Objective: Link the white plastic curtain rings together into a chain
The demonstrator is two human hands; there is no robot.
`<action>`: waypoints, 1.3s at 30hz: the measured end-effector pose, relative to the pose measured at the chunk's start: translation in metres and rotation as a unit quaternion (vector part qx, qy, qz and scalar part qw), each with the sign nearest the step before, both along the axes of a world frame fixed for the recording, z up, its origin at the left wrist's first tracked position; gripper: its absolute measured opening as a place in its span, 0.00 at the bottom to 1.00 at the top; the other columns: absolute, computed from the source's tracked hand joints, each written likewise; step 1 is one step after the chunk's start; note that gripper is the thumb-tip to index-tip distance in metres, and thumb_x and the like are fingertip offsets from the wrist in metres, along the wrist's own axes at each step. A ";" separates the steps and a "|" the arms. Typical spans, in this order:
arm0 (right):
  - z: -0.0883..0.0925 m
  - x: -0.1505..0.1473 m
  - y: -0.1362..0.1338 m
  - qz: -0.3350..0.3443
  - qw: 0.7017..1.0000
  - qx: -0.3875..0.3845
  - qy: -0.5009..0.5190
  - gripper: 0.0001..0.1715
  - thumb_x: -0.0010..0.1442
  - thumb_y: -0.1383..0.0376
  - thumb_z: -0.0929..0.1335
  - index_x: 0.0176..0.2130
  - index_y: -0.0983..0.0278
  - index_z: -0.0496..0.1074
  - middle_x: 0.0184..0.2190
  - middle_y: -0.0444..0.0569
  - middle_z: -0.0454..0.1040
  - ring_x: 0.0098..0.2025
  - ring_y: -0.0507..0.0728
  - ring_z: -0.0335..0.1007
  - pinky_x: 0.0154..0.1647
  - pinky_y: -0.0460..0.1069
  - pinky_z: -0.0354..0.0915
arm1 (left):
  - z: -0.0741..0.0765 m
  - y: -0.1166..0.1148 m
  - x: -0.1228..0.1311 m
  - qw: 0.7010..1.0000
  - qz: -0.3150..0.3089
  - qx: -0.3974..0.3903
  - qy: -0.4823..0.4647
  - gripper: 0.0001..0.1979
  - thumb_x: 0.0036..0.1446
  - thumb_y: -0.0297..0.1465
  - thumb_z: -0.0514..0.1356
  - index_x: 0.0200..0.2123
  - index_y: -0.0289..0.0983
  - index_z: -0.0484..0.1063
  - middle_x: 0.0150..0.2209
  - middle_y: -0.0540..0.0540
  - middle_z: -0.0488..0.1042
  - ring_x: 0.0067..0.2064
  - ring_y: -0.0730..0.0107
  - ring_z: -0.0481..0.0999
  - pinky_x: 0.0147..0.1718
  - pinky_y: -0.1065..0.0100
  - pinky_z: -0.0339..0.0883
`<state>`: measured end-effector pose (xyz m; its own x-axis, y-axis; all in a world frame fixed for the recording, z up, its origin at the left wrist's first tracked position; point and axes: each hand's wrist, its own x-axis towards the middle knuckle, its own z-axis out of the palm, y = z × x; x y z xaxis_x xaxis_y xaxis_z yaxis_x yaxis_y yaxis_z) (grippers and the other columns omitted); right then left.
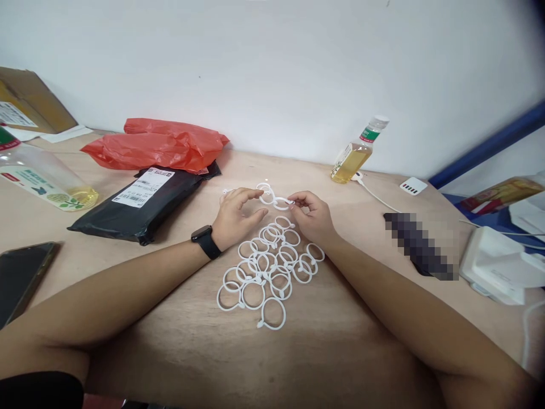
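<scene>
My right hand [313, 218] pinches a white curtain ring [281, 207] between thumb and fingertips, holding it out to the left. My left hand [238, 218], a dark watch [206, 241] on its wrist, is open with thumb and index finger apart. Another white ring [267, 201] is by its index fingertip; whether they touch I cannot tell. Below both hands, a loose heap of white rings [253, 295] with small eyelets lies overlapping on the wooden table [183, 346]. Part of one more white ring [225, 192] shows behind my left hand.
To the left are a black parcel [128, 218], a red plastic bag [157, 145], a bottle [46, 182], a phone [21, 278] and a cardboard box [38, 99]. A bottle of yellow liquid [353, 159], a charger [413, 186], a cable and a white device [494, 267] stand right.
</scene>
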<state>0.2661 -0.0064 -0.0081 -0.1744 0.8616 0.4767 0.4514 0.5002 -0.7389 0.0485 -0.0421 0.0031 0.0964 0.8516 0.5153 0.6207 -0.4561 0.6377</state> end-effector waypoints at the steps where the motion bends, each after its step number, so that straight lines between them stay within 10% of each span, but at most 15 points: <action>1: 0.000 0.000 0.000 -0.002 1.000 -0.001 0.001 0.09 0.56 0.65 0.67 0.39 0.61 0.75 0.32 0.45 0.76 0.36 0.55 0.71 0.42 0.51 0.68 | 0.001 0.000 0.000 1.000 -0.004 0.008 -0.008 0.16 0.56 0.36 0.64 0.47 0.41 0.73 0.47 0.45 0.77 0.50 0.60 0.75 0.56 0.54 0.63; 12: -0.003 0.000 0.002 -0.001 1.000 -0.005 -0.006 0.11 0.57 0.61 0.70 0.41 0.61 0.77 0.35 0.46 0.79 0.37 0.55 0.73 0.43 0.52 0.70 | -0.006 0.004 0.000 0.997 0.035 -0.055 0.051 0.23 0.55 0.39 0.64 0.54 0.41 0.72 0.62 0.40 0.67 0.64 0.49 0.64 0.63 0.42 0.50; 39: 0.004 -0.003 -0.011 0.094 0.994 -0.033 -0.043 0.10 0.58 0.61 0.71 0.42 0.57 0.80 0.37 0.46 0.82 0.37 0.56 0.78 0.43 0.53 0.73 | -0.008 0.004 0.001 0.991 0.040 -0.074 0.104 0.20 0.59 0.41 0.61 0.54 0.42 0.73 0.63 0.39 0.67 0.65 0.48 0.62 0.62 0.43 0.49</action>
